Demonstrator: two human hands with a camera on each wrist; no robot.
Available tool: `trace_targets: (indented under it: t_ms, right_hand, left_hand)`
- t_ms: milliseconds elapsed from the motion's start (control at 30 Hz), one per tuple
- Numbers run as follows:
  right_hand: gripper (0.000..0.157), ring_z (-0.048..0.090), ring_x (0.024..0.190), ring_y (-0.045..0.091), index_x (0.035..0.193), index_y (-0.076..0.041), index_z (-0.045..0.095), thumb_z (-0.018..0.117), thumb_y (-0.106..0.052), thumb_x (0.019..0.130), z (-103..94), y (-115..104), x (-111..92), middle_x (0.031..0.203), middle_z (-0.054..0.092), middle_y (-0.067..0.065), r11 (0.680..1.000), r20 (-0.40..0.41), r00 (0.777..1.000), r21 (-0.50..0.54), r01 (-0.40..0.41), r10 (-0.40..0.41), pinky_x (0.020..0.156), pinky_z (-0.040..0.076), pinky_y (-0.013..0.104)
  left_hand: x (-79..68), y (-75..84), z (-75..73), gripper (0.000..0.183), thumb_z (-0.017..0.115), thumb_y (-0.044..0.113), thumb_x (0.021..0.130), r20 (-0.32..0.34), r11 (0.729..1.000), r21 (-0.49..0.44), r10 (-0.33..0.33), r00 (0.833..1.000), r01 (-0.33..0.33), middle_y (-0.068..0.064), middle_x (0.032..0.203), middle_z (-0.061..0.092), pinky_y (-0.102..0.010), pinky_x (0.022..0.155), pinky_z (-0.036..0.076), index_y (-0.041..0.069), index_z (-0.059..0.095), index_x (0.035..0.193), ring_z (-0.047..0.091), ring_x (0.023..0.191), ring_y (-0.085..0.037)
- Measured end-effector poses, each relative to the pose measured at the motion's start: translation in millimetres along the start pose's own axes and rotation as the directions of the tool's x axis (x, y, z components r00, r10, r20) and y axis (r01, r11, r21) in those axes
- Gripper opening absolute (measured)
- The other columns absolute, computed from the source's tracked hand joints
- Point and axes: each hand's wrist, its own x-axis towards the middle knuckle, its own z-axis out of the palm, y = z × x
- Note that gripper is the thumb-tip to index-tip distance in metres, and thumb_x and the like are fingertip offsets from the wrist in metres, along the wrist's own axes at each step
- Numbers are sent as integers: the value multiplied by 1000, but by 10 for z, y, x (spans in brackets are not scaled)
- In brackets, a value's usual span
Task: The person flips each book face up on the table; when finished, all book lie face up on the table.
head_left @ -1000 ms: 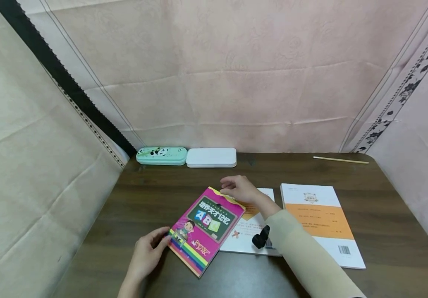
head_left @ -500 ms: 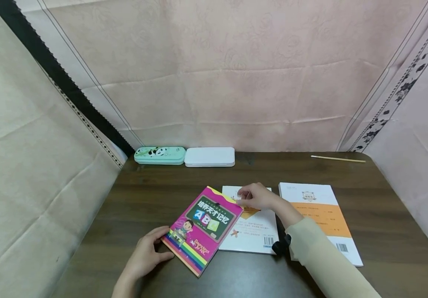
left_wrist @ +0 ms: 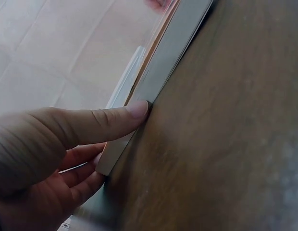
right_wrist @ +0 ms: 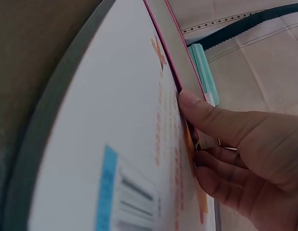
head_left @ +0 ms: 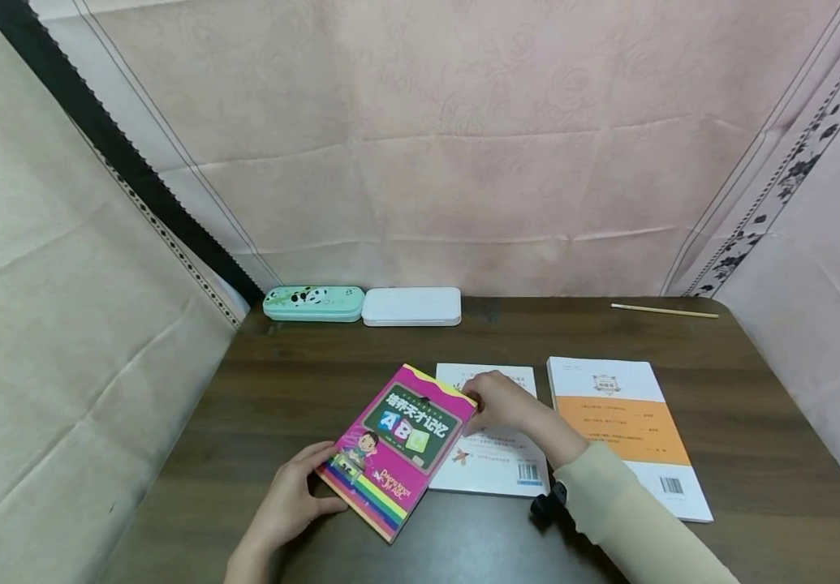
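A magenta book (head_left: 394,450) with a green chalkboard picture and rainbow stripes lies slanted on the table, partly over a white book (head_left: 488,470). My left hand (head_left: 284,503) grips its lower left corner. In the left wrist view, the thumb of the left hand (left_wrist: 67,144) presses along the edge of the magenta book (left_wrist: 158,67), with fingers round the corner. At the upper right corner my right hand (head_left: 507,405) holds the book's edge. The right wrist view has the right hand (right_wrist: 250,149) with its thumb on that edge and fingers curled beside it.
To the right lies another white book (head_left: 620,430) with an orange band. A green panda case (head_left: 313,304) and a white case (head_left: 412,307) stand side by side at the back edge of the table (head_left: 273,389). A thin stick (head_left: 664,311) lies back right.
My right hand has moved right from above the magenta book's top edge and come down to its upper right corner. The left thumb has slid along the lower edge. The book has barely moved.
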Motion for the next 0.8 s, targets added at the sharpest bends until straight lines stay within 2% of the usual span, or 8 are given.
trace_targets:
  t_ms: [133,267,400,500,633,800]
  right_hand:
    - [36,55,75,14,107,-13,76,92,-20,76,8,-47,51,83,63,-7,1000,-4,1000,9,-7,7,65,51,28]
    - [36,53,79,16,112,-11,75,89,-16,79,38,-63,132,86,62,-4,1000,-23,1000,22,19,-18,66,48,29]
    - [39,53,81,16,117,-9,73,87,-16,81,77,-83,218,90,61,-3,999,-44,998,-2,40,-40,70,48,30]
    - [44,55,87,17,124,-10,70,86,-17,83,101,-119,274,100,63,-1,999,-56,998,-16,36,-37,77,51,31]
    - [55,60,106,20,136,-11,64,84,-20,85,131,-164,349,122,65,3,999,-63,998,-31,24,-26,94,52,37]
    - [64,53,131,27,146,-10,54,80,-23,89,171,-176,478,138,60,6,999,-28,999,-43,14,-15,109,44,46]
  left_hand:
    - [-26,14,-1,79,98,21,64,-11,1000,23,0,1000,1,-12,141,58,-52,109,42,0,64,133,51,132,-36]
    - [-55,38,-1,79,97,25,64,-14,999,50,-3,1000,4,-14,141,57,-54,107,44,0,65,132,51,131,-39]
    - [-76,49,7,79,97,26,65,-17,997,71,-9,1000,10,-15,143,55,-55,106,44,1,65,132,51,131,-40]
    - [-90,46,13,79,97,26,65,-25,997,81,-13,1000,15,-16,144,54,-55,106,45,1,65,132,51,131,-40]
    - [-100,37,11,82,97,30,65,-31,996,87,-15,999,18,-16,145,52,-56,106,44,0,64,134,51,131,-41]
    - [-102,28,3,86,96,31,66,-41,994,103,-20,999,24,-20,146,50,-56,106,44,-4,61,136,50,131,-43]
